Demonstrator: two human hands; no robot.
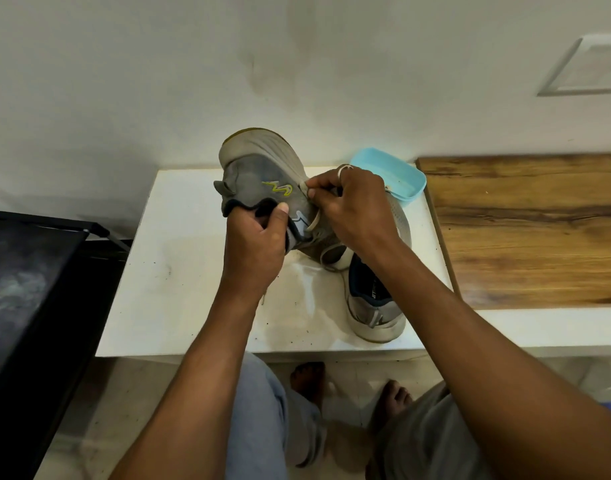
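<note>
Pinching a lace [312,223] between thumb and fingertips, the right hand [352,206] curls over the shoe [259,168]. The left hand [254,244] grips the shoe's collar, thumb outside. Both forearms reach in from six o'clock. The shoe is held over the table [179,271], sole toward twelve. A second shoe [370,306] lies at its four o'clock. At two o'clock sits a tub [397,174]; its contents cannot be told.

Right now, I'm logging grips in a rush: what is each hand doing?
Left hand: grips the grey shoe by its collar.
Right hand: pinches the lace of that shoe.
</note>
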